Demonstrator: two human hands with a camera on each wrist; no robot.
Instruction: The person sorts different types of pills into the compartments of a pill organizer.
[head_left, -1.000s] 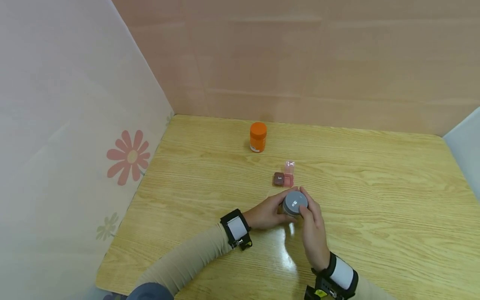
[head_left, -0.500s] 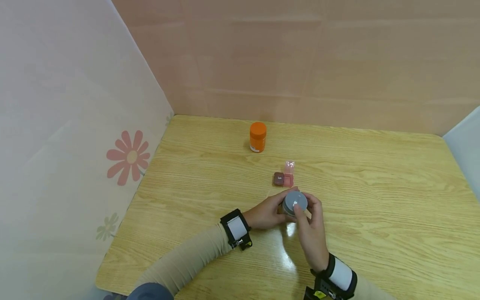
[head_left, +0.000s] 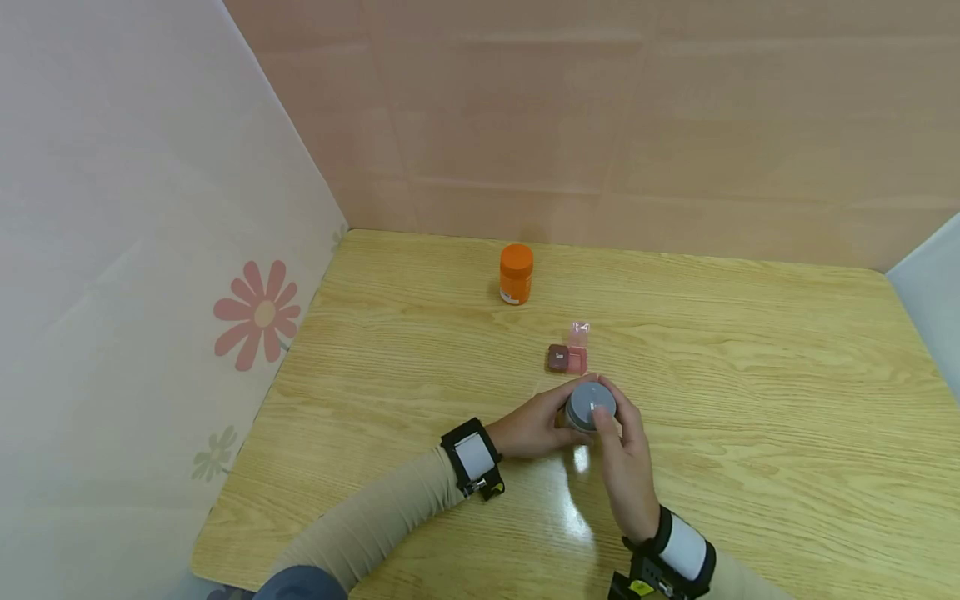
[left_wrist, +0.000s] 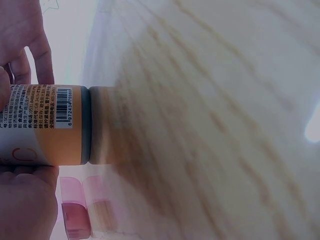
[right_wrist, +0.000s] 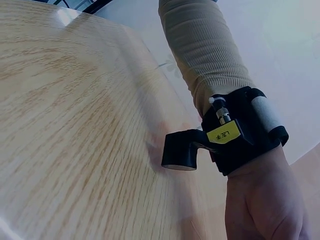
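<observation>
A supplement bottle with a grey lid (head_left: 590,403) is between both hands over the near middle of the table. My left hand (head_left: 534,423) grips its body from the left. The orange-and-white label (left_wrist: 62,130) shows a barcode in the left wrist view, and the base is right at the tabletop. My right hand (head_left: 628,454) holds the lid from the right, thumb on its top and fingers along its far right side. Just beyond the bottle lies a small pink pill box (head_left: 577,360) with a raised clear lid and a darker closed compartment beside it.
An orange bottle with an orange cap (head_left: 516,273) stands farther back on the wooden table (head_left: 750,375). A beige wall covering (head_left: 600,125) rises behind the table. A white flower-printed panel (head_left: 150,250) stands along the left.
My right thumb moved left across the lid, then back right, while the fingers bent and reached forward round it again. My left hand and the bottle stay in place.
</observation>
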